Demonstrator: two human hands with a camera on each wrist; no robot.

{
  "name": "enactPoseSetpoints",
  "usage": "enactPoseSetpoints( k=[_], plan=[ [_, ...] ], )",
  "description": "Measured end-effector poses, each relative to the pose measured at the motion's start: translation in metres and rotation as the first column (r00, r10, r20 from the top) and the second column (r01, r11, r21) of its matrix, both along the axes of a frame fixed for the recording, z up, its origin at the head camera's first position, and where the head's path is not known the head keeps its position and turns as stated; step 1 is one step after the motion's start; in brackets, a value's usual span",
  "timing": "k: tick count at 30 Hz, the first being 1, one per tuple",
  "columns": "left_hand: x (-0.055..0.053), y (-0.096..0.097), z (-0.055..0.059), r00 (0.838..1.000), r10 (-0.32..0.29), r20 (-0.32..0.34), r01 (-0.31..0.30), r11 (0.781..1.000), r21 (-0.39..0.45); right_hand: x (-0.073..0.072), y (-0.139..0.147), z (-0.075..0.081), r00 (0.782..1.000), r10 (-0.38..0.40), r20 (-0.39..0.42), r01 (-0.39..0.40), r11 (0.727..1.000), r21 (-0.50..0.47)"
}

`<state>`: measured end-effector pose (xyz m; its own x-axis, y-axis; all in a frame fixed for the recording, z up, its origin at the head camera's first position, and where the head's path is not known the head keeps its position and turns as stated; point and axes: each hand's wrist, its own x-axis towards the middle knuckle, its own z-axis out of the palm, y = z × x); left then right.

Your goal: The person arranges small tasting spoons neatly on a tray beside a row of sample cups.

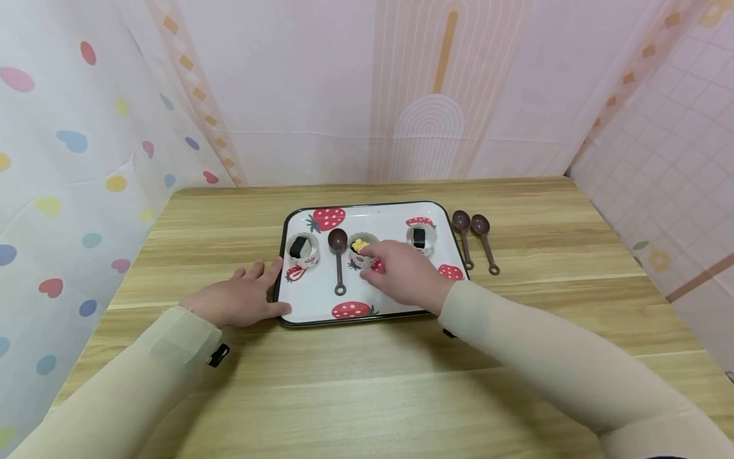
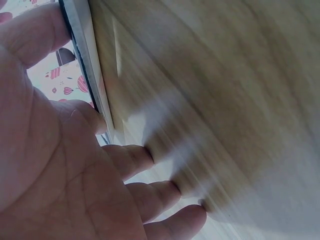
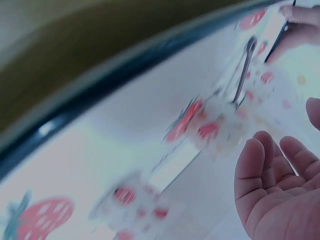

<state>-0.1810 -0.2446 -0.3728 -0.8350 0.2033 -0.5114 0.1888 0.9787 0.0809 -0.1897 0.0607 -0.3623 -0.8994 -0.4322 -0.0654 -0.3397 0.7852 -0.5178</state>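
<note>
A white tray [image 1: 309, 306] with a dark rim and strawberry print lies on the table. My left hand [image 1: 243, 299] rests at its left edge, thumb over the rim, fingers extended along the outside. At the middle paper cup [image 1: 357, 260] is my right hand [image 1: 410, 274], its index fingertip over the yellow-topped toy sushi piece [image 1: 358, 245] inside. In the right wrist view its fingers are loosely bent, thumb apart; contact with the cup cannot be told. Left on the tray, another cup [image 1: 311, 261] contains a black-and-white sushi piece [image 1: 300, 247]. A brown measuring spoon [image 1: 338, 255] lies between these cups.
Toward the tray's right side stands a third paper cup [image 1: 431, 240] with a black-and-white sushi piece [image 1: 419, 238]. Two more brown measuring spoons, one nearer [image 1: 463, 233] and one farther right [image 1: 484, 239], lie beside the tray on the wooden table [image 1: 355, 395]. Patterned curtains surround the table.
</note>
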Motion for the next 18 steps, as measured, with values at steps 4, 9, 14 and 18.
enactPoseSetpoints(
  k=[4,9,14,18],
  plan=[
    [0.0,0.0,0.001,1.0,-0.006,-0.004,0.006,1.0,0.004,-0.004,0.025,0.007,0.998,-0.054,-0.023,0.054,0.999,0.004],
    [0.0,0.0,0.002,1.0,-0.002,-0.003,0.002,1.0,0.007,-0.012,0.061,0.009,0.992,-0.111,-0.062,0.113,0.993,0.026],
    [-0.001,-0.001,0.002,1.0,-0.006,-0.01,0.006,1.0,0.002,-0.022,0.1,0.008,0.983,-0.176,-0.06,0.179,0.982,0.058],
    [-0.002,0.001,0.0,1.0,-0.005,-0.003,0.005,1.0,0.007,-0.028,0.133,0.005,0.975,-0.211,-0.064,0.217,0.972,0.093]
  ],
)
